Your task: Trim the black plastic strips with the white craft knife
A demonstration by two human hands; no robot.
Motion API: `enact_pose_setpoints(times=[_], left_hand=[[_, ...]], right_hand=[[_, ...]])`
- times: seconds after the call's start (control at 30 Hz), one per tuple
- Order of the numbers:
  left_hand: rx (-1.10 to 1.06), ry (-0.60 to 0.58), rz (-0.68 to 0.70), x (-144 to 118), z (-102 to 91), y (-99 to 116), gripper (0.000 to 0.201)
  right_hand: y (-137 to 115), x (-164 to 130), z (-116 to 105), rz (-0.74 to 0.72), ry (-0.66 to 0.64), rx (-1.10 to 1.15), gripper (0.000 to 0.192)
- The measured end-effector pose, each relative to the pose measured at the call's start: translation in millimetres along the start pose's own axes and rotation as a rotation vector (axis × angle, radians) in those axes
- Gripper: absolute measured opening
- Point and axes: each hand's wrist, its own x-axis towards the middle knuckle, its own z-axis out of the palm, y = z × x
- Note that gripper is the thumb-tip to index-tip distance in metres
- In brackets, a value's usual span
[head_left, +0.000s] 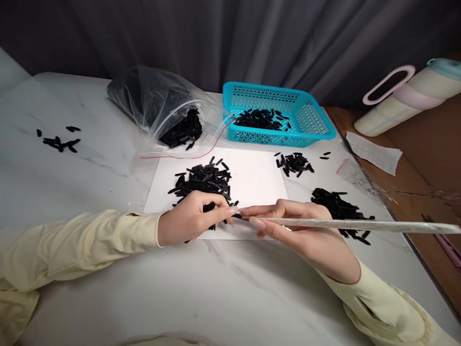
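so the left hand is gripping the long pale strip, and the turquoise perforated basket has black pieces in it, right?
Not quite: the right hand, not the left hand, grips the long pale strip, as the head view shows. The turquoise perforated basket does have black pieces in it.

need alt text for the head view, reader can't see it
The right-hand grip holds a long, thin, pale strip, close to the left-hand grip, above a white sheet bearing a pile of small black pieces. Behind, on a white table, an open clear bag and a blue basket hold more black pieces.
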Motion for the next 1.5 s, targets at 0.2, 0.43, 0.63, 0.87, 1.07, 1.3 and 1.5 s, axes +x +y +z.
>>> enact_pose_setpoints(times=[0.2,0.43,0.63,0.87,1.07,1.3,1.5], left_hand=[[0.013,0.007,0.03,0,0.0,0,0.032],[0.032,0.01,0.022,0,0.3,1,0.034],[0.029,0.011,0.032,-1,-0.2,2,0.034],[-0.015,0.016,0.012,0,0.6,3,0.032],[-0.073,0.009,-0.007,2,-0.3,-1,0.034],[-0.146,0.017,-0.004,3,0.4,-3,0.032],[-0.148,0.03,0.021,2,1.9,-4,0.034]], right_hand=[[1,-1,5,-0.047,0.048,-0.058,0.021],[1,-2,8,-0.032,0.026,-0.04,0.024],[-1,-3,8,-0.118,0.043,-0.207,0.022],[8,-10,15,-0.318,0.06,-0.363,0.015],[21,-11,24,-0.592,0.059,-0.562,0.023],[29,-8,35,-0.689,0.129,-0.563,0.022],[33,-10,40,-0.601,0.22,-0.616,0.028]])
